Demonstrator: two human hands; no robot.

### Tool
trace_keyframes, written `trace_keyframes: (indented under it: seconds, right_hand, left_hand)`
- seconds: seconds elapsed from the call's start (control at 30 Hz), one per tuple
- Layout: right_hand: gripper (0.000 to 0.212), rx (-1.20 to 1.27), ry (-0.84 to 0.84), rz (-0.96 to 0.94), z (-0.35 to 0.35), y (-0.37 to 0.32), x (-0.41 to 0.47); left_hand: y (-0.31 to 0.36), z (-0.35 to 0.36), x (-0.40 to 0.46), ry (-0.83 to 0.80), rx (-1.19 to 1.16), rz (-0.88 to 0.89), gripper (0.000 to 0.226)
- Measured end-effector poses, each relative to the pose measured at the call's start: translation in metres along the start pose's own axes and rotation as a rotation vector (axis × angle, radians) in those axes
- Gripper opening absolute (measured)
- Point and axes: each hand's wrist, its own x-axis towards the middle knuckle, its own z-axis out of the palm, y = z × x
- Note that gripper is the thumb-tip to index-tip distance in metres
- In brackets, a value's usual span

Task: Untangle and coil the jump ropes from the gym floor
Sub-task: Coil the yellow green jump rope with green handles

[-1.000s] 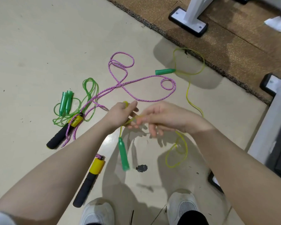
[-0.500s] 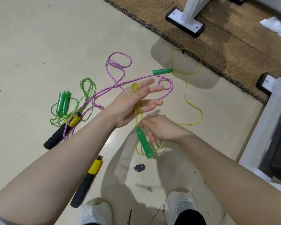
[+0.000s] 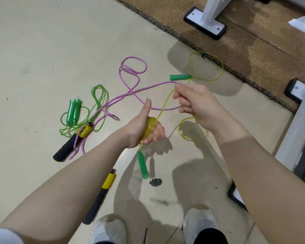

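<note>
My right hand (image 3: pixel 195 103) has swung up, pinching the translucent yellow plastic jump rope (image 3: pixel 165 104); my left hand (image 3: pixel 144 127) holds its few wraps. Pink braided rope (image 3: pixel 130 93) remains uncoiled.

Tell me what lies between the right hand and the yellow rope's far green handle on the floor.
Nothing visible blocks it: the far green handle lies on bare floor just beyond the right hand. The pink rope passes beside it, not over it.
</note>
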Motion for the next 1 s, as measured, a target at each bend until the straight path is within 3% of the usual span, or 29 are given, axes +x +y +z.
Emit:
trace_keyframes:
  seconds: [0.07, 0.13, 0.2, 0.3, 0.4, 0.47, 0.53, 0.6, 0.67, 0.73, 0.77, 0.87, 0.93, 1.0]
  right_hand:
    - [0.033, -0.028, 0.108, -0.002, -0.006, 0.012, 0.005]
    - [0.032, -0.102, 0.195, 0.024, -0.008, 0.034, 0.008]
    - [0.032, -0.265, 0.191, 0.082, -0.005, 0.058, 0.005]
    - [0.035, -0.467, -0.001, 0.155, 0.006, 0.078, -0.006]
    - [0.029, -0.682, -0.247, 0.251, 0.017, 0.073, -0.017]
    - [0.027, -0.793, -0.411, 0.283, 0.023, 0.060, -0.024]
    - [0.027, -0.739, -0.541, 0.281, 0.026, 0.041, -0.028]
    - [0.027, -0.661, -0.623, 0.252, 0.024, 0.023, -0.028]
    - [0.022, -0.607, -0.654, 0.193, 0.016, 0.011, -0.027]
    - [0.015, -0.512, -0.599, 0.105, 0.007, 0.004, -0.026]
    - [0.010, -0.436, -0.529, 0.048, 0.003, 0.004, -0.025]
    - [0.015, -0.187, -0.084, -0.126, -0.011, 0.013, -0.012]
    - [0.012, -0.113, 0.196, -0.180, -0.016, 0.022, -0.005]
    - [0.009, -0.161, 0.302, -0.157, -0.018, 0.035, -0.003]
  left_hand:
    - [0.003, 0.002, 0.000, -0.225, -0.066, 0.043, 0.097]
    - [0.010, 0.004, -0.003, -0.359, -0.122, 0.179, 0.073]
    - [0.018, 0.004, -0.005, -0.374, -0.259, 0.322, 0.050]
    - [0.027, -0.003, -0.005, -0.321, -0.523, 0.441, 0.056]
    - [0.024, -0.009, 0.008, -0.116, -0.777, 0.438, 0.068]
    - [0.015, -0.010, 0.016, 0.185, -0.670, 0.366, 0.065]
    - [0.000, -0.011, 0.024, 0.385, -0.477, 0.309, 0.062]
    - [-0.012, -0.007, 0.024, 0.422, -0.449, 0.219, 0.053]
    - [-0.018, 0.002, 0.020, 0.354, -0.349, 0.191, 0.039]
    - [-0.014, 0.010, 0.010, 0.300, -0.020, 0.167, 0.023]
    - [-0.010, 0.013, 0.008, 0.258, 0.080, 0.163, 0.039]
    - [-0.005, 0.013, 0.002, -0.045, -0.054, 0.021, 0.092]
    - [-0.007, 0.008, 0.000, -0.266, -0.114, -0.024, 0.098]
    - [-0.007, 0.007, -0.004, -0.470, -0.179, 0.008, 0.090]
